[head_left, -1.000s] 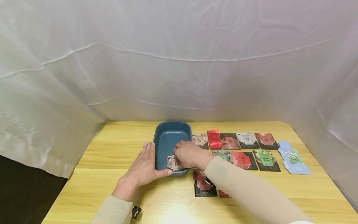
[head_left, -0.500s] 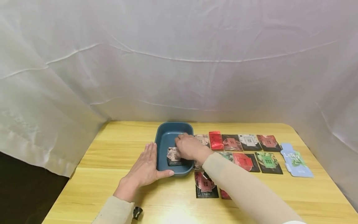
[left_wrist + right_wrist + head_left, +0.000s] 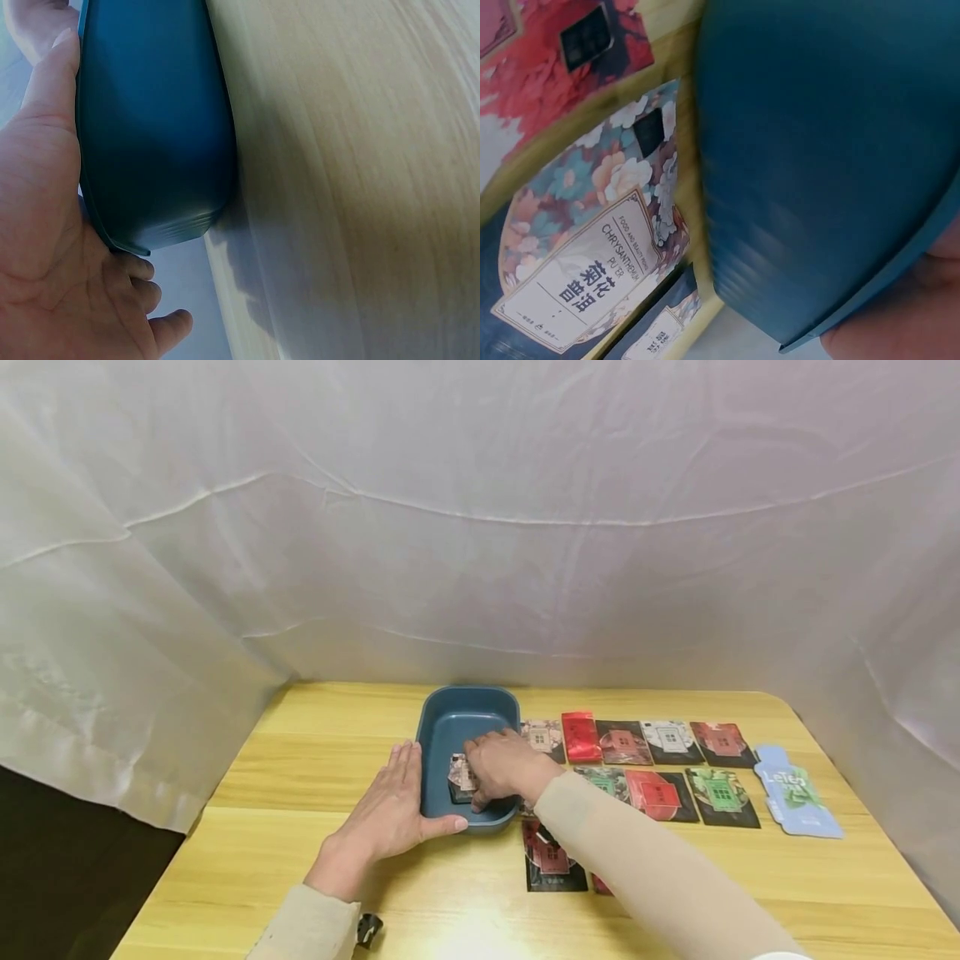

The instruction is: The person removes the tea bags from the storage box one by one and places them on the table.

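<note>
A blue rectangular bin (image 3: 425, 718) stands on the table. My left hand (image 3: 390, 802) lies along its left wall with straight fingers, its thumb at the front rim. In the left wrist view, that palm (image 3: 45, 247) is against the bin's side. Inside the bin, near its front, lies a dark tea sachet (image 3: 461, 777) with a pale floral label, its right part covered by my right hand (image 3: 506, 767). That hand reaches over the bin's right rim, curled on the sachet, thumb toward its front edge and fingers toward its back edge.
Several tea sachets lie in rows right of the bin, among them a green-labelled one (image 3: 720, 793) and a narrow red packet (image 3: 581, 737). A chrysanthemum pu'er sachet (image 3: 592, 240) lies close beside the bin. A pale blue packet (image 3: 798, 793) lies far right.
My right hand has shifted over the sachet in the bin, and its thumb now shows near the front edge. The sachet sits slightly further back than a second ago. My left hand stays at the bin.
</note>
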Demonstrator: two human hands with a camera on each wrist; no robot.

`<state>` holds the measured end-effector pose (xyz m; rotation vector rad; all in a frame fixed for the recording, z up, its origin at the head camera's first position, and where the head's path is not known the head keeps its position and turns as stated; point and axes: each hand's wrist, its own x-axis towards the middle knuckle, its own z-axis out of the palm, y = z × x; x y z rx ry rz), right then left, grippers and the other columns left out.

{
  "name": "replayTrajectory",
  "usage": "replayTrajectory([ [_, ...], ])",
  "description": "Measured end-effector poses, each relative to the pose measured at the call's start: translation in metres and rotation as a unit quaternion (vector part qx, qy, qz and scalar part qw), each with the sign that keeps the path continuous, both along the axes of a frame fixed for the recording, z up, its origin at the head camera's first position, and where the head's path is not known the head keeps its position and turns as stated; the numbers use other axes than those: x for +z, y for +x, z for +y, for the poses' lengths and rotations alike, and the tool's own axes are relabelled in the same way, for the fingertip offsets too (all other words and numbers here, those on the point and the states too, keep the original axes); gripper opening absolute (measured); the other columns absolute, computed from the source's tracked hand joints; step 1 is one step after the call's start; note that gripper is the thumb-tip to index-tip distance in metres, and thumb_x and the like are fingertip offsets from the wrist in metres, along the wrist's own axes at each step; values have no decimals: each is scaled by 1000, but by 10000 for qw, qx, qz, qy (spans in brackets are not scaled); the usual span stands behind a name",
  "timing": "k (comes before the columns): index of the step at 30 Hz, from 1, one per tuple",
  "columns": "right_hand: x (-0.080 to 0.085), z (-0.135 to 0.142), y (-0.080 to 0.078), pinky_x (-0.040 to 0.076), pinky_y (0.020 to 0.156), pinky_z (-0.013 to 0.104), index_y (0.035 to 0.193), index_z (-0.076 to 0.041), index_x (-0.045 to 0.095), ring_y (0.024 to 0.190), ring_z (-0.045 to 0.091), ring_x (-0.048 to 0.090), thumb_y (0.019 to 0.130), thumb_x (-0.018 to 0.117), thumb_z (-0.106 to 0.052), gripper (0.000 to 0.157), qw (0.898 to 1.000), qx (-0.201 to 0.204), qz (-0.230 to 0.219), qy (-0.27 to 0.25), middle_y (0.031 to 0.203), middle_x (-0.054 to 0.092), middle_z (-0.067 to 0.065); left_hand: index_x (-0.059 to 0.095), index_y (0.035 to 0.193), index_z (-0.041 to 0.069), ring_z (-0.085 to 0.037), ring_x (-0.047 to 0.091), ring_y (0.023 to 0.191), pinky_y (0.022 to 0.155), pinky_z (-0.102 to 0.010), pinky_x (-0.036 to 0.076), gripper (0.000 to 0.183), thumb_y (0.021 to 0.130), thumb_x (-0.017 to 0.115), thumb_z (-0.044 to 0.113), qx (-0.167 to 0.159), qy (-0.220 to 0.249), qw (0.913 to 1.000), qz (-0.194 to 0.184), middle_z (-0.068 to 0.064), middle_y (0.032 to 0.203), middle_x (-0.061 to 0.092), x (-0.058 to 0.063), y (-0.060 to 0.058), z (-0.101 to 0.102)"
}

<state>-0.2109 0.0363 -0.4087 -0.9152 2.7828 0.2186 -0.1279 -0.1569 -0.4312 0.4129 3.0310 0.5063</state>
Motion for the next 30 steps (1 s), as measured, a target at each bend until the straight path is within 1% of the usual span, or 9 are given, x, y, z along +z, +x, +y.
replayTrajectory([
  [5, 1, -1, -1, 32, 115, 53, 135, -14, 51, 131, 28, 49, 68, 78, -65, 89, 9999, -81, -66, 39, 138, 56, 7, 1, 155, 0, -30, 1, 152, 122, -49, 17, 133, 70, 50, 89, 14, 38, 10000, -9, -18, 163, 0, 0, 0, 0],
  [7, 1, -2, -1, 32, 115, 53, 139, -13, 48, 132, 28, 47, 68, 78, -65, 92, 9999, -107, -74, 74, 140, 54, 7, 1, 155, 0, -30, 1, 152, 122, -49, 17, 133, 70, 50, 89, 14, 52, 10000, -28, -18, 163, 0, 1, 0, 0],
  [11, 0, -3, -3, 36, 112, 50, 140, -12, 48, 129, 27, 46, 69, 78, -63, 91, 10000, -83, -3, 47, 137, 52, 8, 1, 155, -1, -29, 0, 152, 123, -48, 16, 133, 70, 48, 90, -1, 22, 10000, -79, -18, 163, -1, 1, 0, 0],
  [15, 1, -1, -4, 43, 106, 44, 133, -10, 51, 118, 24, 46, 68, 78, -58, 85, 9997, -14, 121, -206, 126, 51, 8, 1, 155, -1, -30, 1, 152, 123, -47, 15, 134, 69, 46, 91, -4, 5, 9999, -136, -18, 163, 0, 1, 0, -1],
  [19, 12, 7, -4, 46, 99, 37, 128, -9, 51, 108, 21, 44, 66, 79, -56, 82, 9975, 51, 369, -605, 119, 49, 6, 2, 155, -1, -30, 1, 152, 123, -48, 15, 133, 70, 50, 89, 1, 74, 9999, -150, -19, 163, 1, 2, 0, 0],
  [24, 33, 23, 0, 46, 97, 34, 127, -9, 48, 105, 18, 42, 63, 79, -56, 86, 9920, 179, 721, -1021, 118, 47, 4, 2, 155, -1, -30, 1, 152, 123, -49, 15, 133, 70, 52, 88, 45, 90, 9998, -162, -19, 163, 2, 2, 0, 1],
  [27, 44, 36, 6, 46, 96, 31, 126, -9, 48, 106, 17, 42, 62, 78, -59, 87, 9898, 237, 924, -1056, 118, 47, 3, 3, 155, -1, -30, 2, 152, 122, -50, 17, 133, 69, 53, 88, 65, 106, 9998, -139, -19, 163, 4, 2, 0, 1],
  [30, 51, 51, 12, 47, 93, 30, 127, -8, 48, 104, 17, 42, 62, 76, -61, 88, 9886, 278, 1085, -1007, 117, 46, 3, 4, 155, -1, -31, 3, 152, 122, -50, 17, 134, 69, 54, 88, 55, 116, 9999, -107, -19, 163, 3, 2, -1, 1],
])
